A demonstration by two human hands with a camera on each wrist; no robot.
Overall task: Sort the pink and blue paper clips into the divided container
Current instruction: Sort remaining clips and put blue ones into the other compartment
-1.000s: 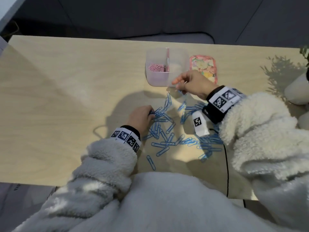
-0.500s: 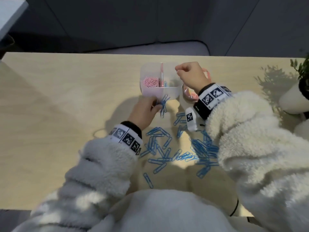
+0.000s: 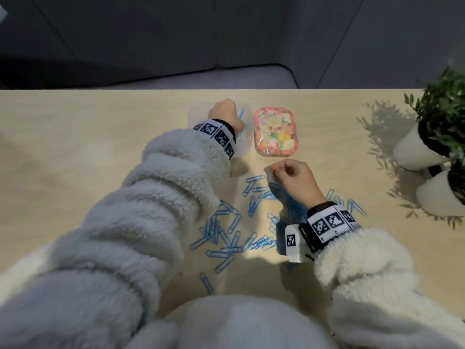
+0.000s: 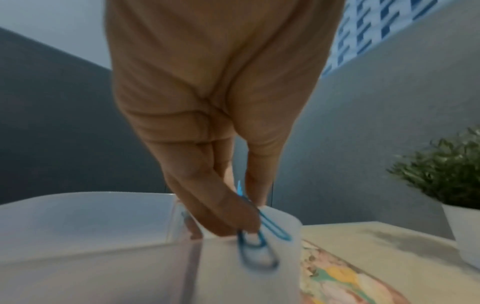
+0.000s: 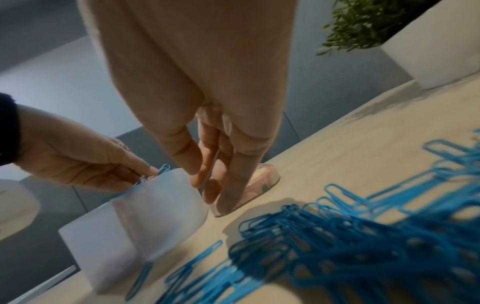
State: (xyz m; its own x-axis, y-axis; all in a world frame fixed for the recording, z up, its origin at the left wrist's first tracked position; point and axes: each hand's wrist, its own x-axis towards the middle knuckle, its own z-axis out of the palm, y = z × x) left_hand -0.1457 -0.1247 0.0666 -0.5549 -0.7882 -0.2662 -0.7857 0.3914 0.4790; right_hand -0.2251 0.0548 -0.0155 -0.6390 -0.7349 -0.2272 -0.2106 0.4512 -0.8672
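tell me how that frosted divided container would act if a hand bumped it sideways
The divided container looks like thin translucent plastic, so it is probably light and would likely slide on the smooth table rather than tip, since it sits low and broad. The left hand over it with blue paper clips may steady it a little.

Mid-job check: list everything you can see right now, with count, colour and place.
divided container: one, translucent white, far centre of table.
held paper clips: a few, blue, over the container's right compartment.
loose paper clips: many, blue, scattered on the table near the person.
lid: one, pink with floral print, flat on the table right of the container.
potted plants: two, green in white pots, right table edge.
table: one, light wood.
left hand: pinches the held clips over the container.
right hand: fingers curled over the loose clips; contents unclear.
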